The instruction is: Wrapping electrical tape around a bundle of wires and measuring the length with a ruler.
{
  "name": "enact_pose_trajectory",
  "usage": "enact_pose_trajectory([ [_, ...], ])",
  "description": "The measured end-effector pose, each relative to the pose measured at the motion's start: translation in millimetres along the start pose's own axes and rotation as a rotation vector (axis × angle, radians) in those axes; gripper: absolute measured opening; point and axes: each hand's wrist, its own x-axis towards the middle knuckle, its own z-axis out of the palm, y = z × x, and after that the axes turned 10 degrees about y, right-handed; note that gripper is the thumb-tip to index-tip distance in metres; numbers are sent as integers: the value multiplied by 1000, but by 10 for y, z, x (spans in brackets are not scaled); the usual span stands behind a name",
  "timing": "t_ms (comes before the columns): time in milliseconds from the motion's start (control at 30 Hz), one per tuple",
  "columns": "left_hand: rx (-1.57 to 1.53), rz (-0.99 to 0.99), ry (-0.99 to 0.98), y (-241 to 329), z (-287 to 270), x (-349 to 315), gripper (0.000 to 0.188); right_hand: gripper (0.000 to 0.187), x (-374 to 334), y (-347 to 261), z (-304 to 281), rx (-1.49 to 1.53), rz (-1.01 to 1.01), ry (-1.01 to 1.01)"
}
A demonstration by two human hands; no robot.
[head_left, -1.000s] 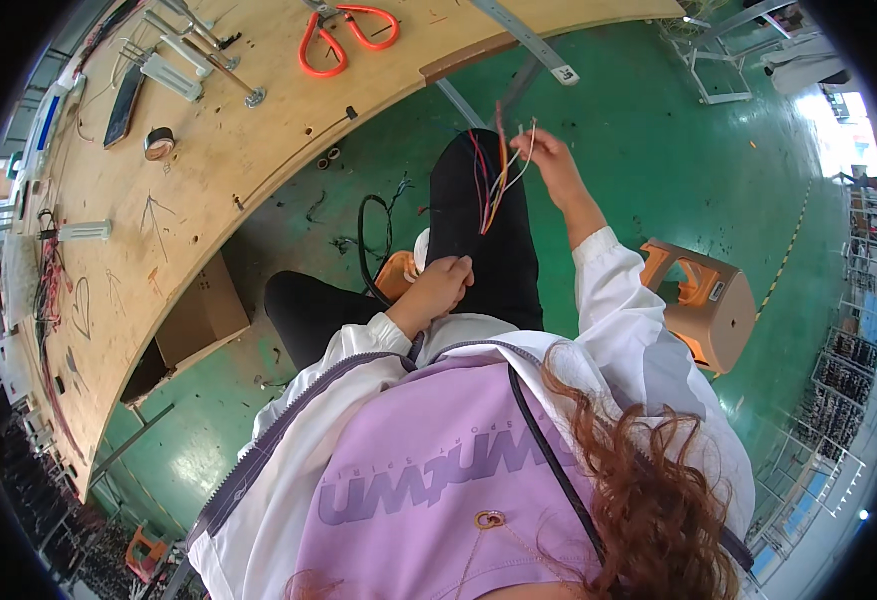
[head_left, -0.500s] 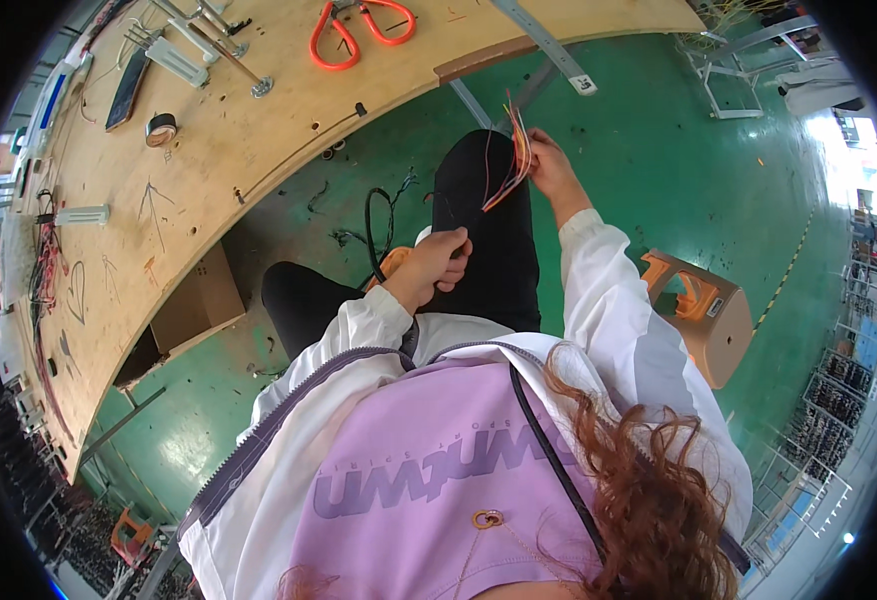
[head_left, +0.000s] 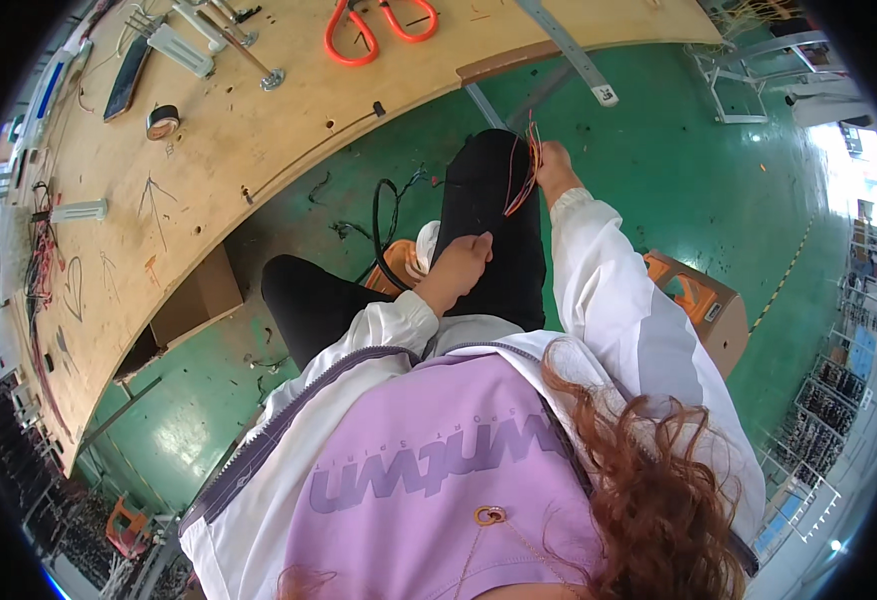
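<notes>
My right hand (head_left: 556,170) is closed on a bundle of thin red, white and dark wires (head_left: 526,178), held beside my right knee. The wires' loose ends hang down over my black trouser leg. My left hand (head_left: 461,268) lies above my lap with its fingers curled, back of the hand upward. What is in it, if anything, is hidden. Past my left wrist, a thick black cable (head_left: 382,225) loops up from between my legs, with dark thin wires splaying from its upper end.
A wooden workbench (head_left: 288,110) curves along the left and far side, carrying a red-handled cutting tool (head_left: 330,42), a tape roll (head_left: 162,122) and metal posts (head_left: 258,65). A metal bar (head_left: 578,60) juts from its edge. A cardboard box (head_left: 198,298) sits underneath; an orange-brown stool (head_left: 723,325) stands right.
Both hands have shifted: the left one slightly right and downward, the right one slightly right and nearer, still with the wires. The view has moved a little.
</notes>
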Motion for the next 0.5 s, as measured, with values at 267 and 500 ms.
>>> enact_pose_trajectory([
  [267,45,92,23,-19,-28,-50,44,12,533,363,110,-612,-628,78],
  [500,95,110,188,-330,-266,-95,44,10,-608,-269,1005,216,366,97],
])
